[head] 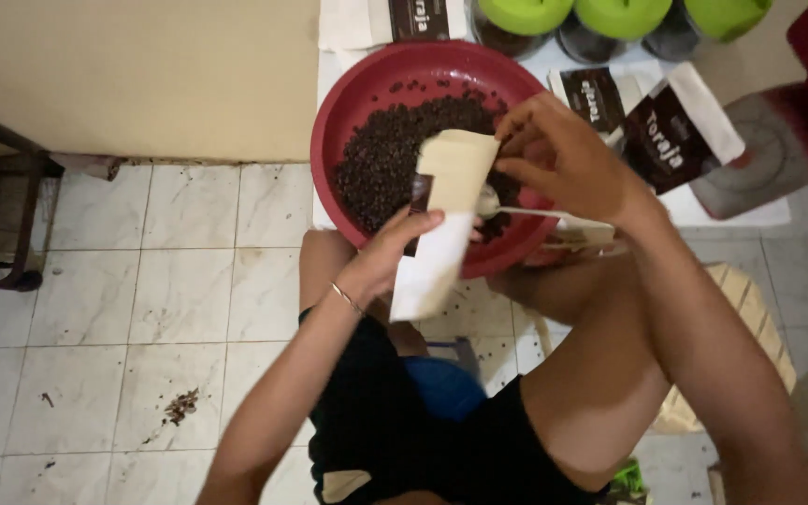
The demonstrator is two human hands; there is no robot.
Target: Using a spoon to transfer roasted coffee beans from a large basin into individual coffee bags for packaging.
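white paper pouch (441, 234) | open-topped, tilted | over red basin (348, 103) of dark coffee beans (385, 159)

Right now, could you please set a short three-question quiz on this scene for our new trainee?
1. True or false: the red bowl is empty.
2. Which hand grips the white paper pouch from its lower side? A) left hand B) right hand C) neither
3. Fill in: the jars at the top edge have ____ lids.

Key
1. False; it holds dark coffee beans.
2. A; the left hand grips the pouch from below while the right hand pinches its top edge, with a spoon just beneath it.
3. Green.
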